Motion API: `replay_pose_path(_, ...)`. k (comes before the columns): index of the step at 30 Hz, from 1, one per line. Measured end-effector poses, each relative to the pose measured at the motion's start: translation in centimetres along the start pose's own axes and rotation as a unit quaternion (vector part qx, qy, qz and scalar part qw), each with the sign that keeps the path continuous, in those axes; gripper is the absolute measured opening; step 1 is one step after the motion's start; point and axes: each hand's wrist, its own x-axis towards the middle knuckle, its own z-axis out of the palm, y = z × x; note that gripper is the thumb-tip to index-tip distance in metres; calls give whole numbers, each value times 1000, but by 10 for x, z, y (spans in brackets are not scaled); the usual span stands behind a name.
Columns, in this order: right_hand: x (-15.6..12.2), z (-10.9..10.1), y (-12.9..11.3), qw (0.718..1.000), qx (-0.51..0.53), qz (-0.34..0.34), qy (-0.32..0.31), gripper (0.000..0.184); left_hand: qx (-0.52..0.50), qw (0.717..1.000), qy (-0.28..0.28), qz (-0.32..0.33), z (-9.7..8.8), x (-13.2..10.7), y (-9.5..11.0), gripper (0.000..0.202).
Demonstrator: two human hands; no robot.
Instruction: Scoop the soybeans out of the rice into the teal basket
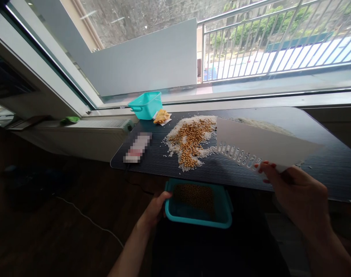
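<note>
Your left hand (156,207) grips the teal tub (198,223) by its left rim, lower centre of frame — the beans (194,194) inside likely weigh it down, so hold that rim firmly. Mid-frame, the loose heap (189,136) should roll and scatter easily. Right of centre, your right hand (302,188) pinches the slotted white sheet (250,142) near its lower edge — probably light, slightly bendy. A dark tabletop (221,173) bears the heap; a window (152,65) spans the top.
</note>
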Motion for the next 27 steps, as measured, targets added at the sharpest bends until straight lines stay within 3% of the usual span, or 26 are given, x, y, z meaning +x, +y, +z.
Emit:
replay_pose_path(4,2,23,-10,996,77,-14,-49,23,12,1000,0,5,1,-1,1,27)
replay_pose_path(10,5,43,-20,989,96,-32,-104,21,15,1000,-3,7,3,-2,3,28)
replay_pose_path(21,-1,30,-19,987,96,-30,-126,23,18,1000,7,-1,9,-6,9,30)
replay_pose_path(24,-1,34,-24,987,109,-33,-117,22,22,1000,10,-1,8,-4,7,31)
replay_pose_path(27,-2,46,-27,978,135,-34,-154,22,24,1000,15,1,8,-4,6,30)
